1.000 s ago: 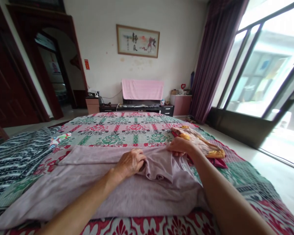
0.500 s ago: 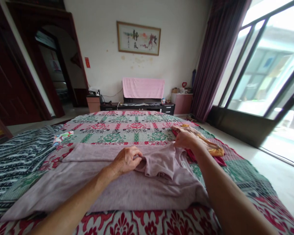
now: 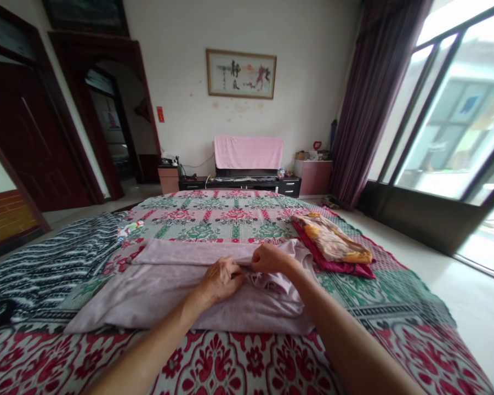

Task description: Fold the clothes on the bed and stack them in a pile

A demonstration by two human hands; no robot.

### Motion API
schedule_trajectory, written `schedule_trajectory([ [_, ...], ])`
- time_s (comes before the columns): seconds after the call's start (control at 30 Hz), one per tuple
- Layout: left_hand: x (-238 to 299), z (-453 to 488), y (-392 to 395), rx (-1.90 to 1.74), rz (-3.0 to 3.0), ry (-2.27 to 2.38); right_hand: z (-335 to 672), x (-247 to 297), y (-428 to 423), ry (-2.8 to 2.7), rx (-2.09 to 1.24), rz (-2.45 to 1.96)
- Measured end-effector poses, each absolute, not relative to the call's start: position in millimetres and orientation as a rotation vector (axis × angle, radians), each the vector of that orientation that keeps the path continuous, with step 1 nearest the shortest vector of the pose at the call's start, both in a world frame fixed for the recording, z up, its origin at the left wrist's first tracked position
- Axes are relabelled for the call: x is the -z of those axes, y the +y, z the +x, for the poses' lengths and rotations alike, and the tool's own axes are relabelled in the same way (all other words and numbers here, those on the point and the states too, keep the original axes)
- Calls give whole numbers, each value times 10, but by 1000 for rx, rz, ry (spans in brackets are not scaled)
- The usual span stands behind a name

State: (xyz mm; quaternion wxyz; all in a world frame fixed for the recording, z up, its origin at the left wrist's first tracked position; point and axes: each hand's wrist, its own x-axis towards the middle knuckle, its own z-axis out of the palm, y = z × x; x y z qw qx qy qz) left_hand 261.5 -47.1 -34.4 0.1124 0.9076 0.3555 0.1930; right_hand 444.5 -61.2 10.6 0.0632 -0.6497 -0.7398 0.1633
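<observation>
A pale mauve shirt (image 3: 156, 296) lies spread across the bed, its far edge folded over in a long strip. My left hand (image 3: 222, 278) is closed on the fabric near the middle, fingertips pinching the folded part. Close beside it on the right, my right hand (image 3: 268, 258) is also closed on the shirt, knuckles up. Bunched cloth, seemingly a sleeve, lies just below the right hand. The fingertips of both hands are partly hidden in the fabric.
Folded clothes, a yellow-patterned garment (image 3: 333, 238) over a red one (image 3: 364, 270), lie to the right. A black-and-white striped cloth (image 3: 66, 258) covers the left side. The flowered bedspread (image 3: 214, 362) lies beneath everything. Beyond the bed stands a pink-draped television (image 3: 249, 152).
My right hand has moved left and nearer, beside my left hand, bringing the shirt's sleeve part inward. My left hand stays on the same fold. The view has shifted slightly.
</observation>
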Motion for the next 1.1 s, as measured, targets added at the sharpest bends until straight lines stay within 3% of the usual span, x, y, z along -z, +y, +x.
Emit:
schedule_trajectory([
  [0.2, 237, 2695, -423, -431, 2642, 1158, 4683, -159, -590, -2167, -585, -1752],
  [0.37, 223, 2727, -458, -431, 2615, 1240, 4648, -148, -631, -2120, -1083, -1745],
  [0.47, 225, 2693, -474, -532, 2610, 1286, 4621, -152, -644, -2065, -1192, -1671],
  [0.53, 218, 2642, -447, -620, 2585, 1312, 4607, -176, -648, -2062, -1099, -1671],
  [0.73, 300, 2516, -299, -669, 2583, 1041, 4408, -122, -622, -2174, -412, -1805],
  [1.1, 477, 2536, -251, -684, 2694, 1013, 4478, 80, -507, -2321, 28, -1737],
])
